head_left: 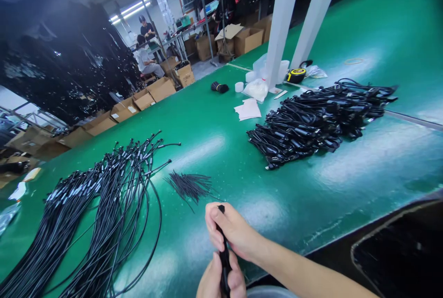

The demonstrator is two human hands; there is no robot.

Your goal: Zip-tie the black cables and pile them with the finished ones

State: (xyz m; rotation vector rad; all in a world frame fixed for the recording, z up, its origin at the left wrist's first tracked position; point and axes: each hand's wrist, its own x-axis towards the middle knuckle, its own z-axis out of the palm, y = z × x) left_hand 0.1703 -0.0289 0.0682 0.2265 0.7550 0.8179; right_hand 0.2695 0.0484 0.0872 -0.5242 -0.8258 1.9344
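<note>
At the bottom middle, just above the table's near edge, my right hand is closed around the upper part of a bundled black cable. Below it, my left hand grips the same bundle, with fingers and thumb wrapped about it. The bundle stands roughly upright between the hands, and much of it is hidden by my fingers. Beyond my hands lies a small heap of short black ties. Long loose black cables spread over the left side of the table. A pile of bundled black cables lies to the right.
The green table carries white paper pieces, a plastic bag, a yellow tape measure and a dark coil. White posts rise from it. Cardboard boxes line the far edge; two people are behind.
</note>
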